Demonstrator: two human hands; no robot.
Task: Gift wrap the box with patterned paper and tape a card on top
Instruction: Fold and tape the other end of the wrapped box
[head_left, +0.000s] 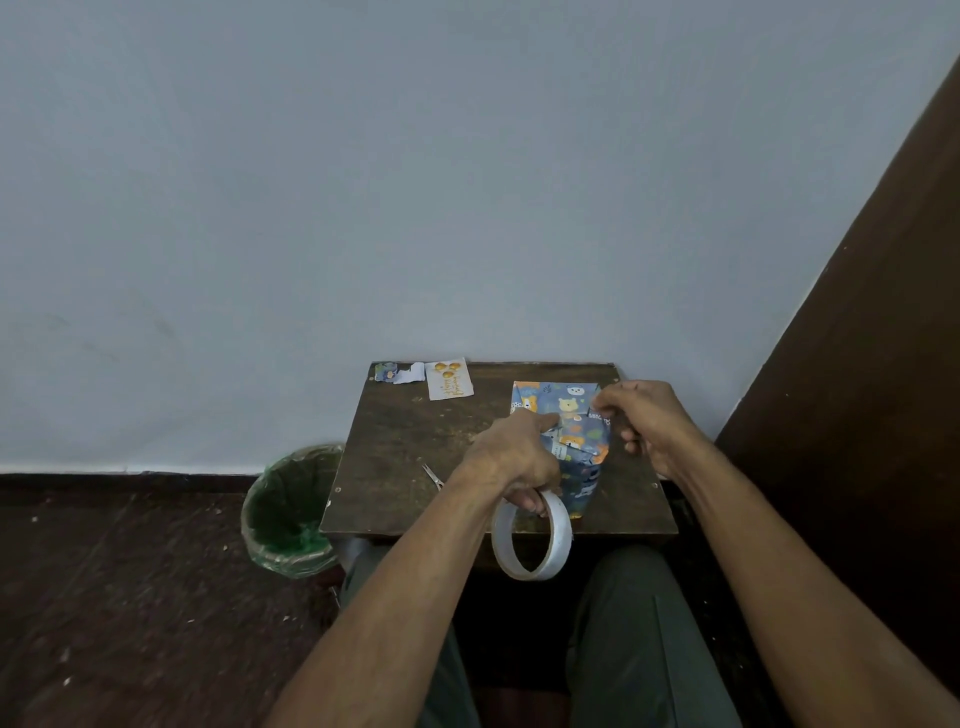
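Wrapped box (574, 441) at frame center-right on table (395, 441). L hand (514, 457) grips tape roll (530, 538), index finger on box top. R hand (641, 421) pinches tape end at box edge. Card (449, 385) upper left of table.
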